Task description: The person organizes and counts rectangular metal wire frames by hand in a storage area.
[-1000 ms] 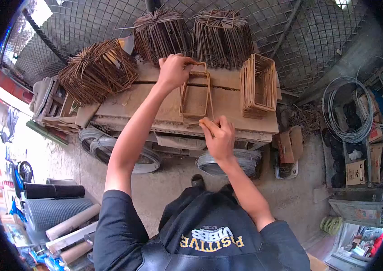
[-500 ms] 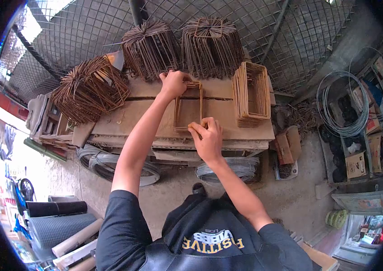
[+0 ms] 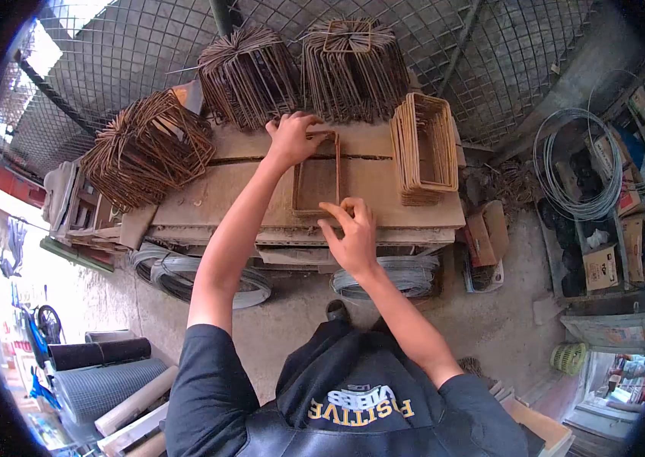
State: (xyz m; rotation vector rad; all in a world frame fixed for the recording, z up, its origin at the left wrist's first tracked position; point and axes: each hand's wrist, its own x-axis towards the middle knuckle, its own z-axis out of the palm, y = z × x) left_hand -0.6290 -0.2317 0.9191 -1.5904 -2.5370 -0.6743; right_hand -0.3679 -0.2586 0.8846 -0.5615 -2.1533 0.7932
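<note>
Fingers stand apart on left hand (image 3: 290,142) and right hand (image 3: 355,238), at opposite ends of a rust-brown rectangular frame (image 3: 338,171).

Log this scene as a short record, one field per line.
Left hand: at the far end of a rusty rectangular frame
Right hand: near its closer end, thumb and forefinger parted
Surface: table
Right side: stacked rectangular frames
Back: two bundles of bent rods
Below: wire coils
</note>
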